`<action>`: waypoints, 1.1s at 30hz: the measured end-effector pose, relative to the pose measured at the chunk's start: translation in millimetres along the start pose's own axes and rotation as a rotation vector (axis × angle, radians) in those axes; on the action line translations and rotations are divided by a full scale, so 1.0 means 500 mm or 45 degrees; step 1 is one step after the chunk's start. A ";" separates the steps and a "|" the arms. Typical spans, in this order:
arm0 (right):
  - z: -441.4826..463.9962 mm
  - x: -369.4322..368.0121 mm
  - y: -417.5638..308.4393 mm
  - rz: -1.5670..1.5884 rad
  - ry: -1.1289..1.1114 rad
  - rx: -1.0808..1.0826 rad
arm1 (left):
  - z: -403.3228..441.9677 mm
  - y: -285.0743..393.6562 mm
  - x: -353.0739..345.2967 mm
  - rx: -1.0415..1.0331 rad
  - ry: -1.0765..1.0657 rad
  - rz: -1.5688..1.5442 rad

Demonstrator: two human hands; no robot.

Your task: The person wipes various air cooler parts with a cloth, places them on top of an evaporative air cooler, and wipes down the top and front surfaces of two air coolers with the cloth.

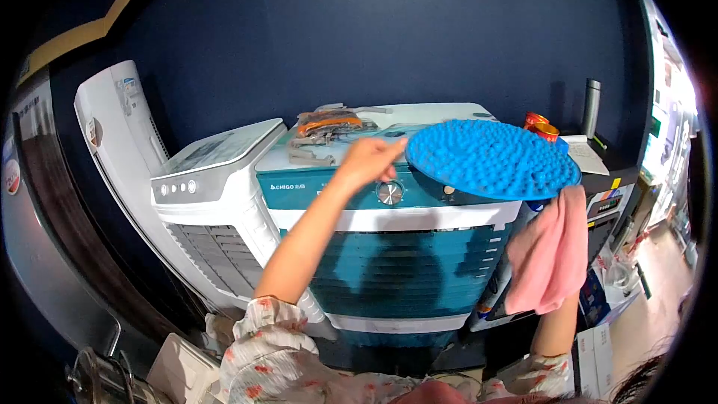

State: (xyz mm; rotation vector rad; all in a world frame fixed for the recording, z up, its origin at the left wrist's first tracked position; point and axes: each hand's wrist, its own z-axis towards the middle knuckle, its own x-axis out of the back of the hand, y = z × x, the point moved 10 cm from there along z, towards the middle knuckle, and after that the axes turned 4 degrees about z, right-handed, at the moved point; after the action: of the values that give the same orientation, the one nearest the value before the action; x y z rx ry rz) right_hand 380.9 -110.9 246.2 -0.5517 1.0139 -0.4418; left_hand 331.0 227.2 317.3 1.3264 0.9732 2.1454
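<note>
A round blue disc (493, 158), covered in knobbly bumps, is held up in front of me with its bumpy face towards me. My left hand (371, 161) is closed, pinching the disc's left rim between thumb and fingers. At the lower right rim hangs a pink cloth (552, 251). My right forearm (557, 327) rises behind this cloth, which covers the hand; its fingers are hidden, but the cloth drapes from where it grips near the rim. Just behind the disc stands a teal and white air cooler (396, 265) with a round dial.
On the cooler's top lies a clear bag with orange and grey parts (327, 126). A smaller white cooler (217, 172) stands left of it, beside a tall white unit (120, 120). At right are red cans (544, 130), a steel flask (591, 108) and papers (585, 155).
</note>
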 end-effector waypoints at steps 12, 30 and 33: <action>0.032 -0.114 -0.005 -0.055 0.152 -0.297 | 0.169 -0.015 0.127 0.095 0.052 1.622; 0.206 -0.212 0.158 -1.318 -0.561 -0.509 | 0.092 -0.180 0.315 0.639 0.133 0.671; 0.176 -0.290 0.229 -1.003 -0.704 -0.624 | 0.112 -0.246 0.355 0.807 0.206 0.473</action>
State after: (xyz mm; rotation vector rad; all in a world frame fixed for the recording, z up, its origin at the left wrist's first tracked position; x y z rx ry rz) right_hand 402.0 82.7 308.4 -1.4443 0.3232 -0.6817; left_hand 301.8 446.3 345.8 1.7483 1.6856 2.3382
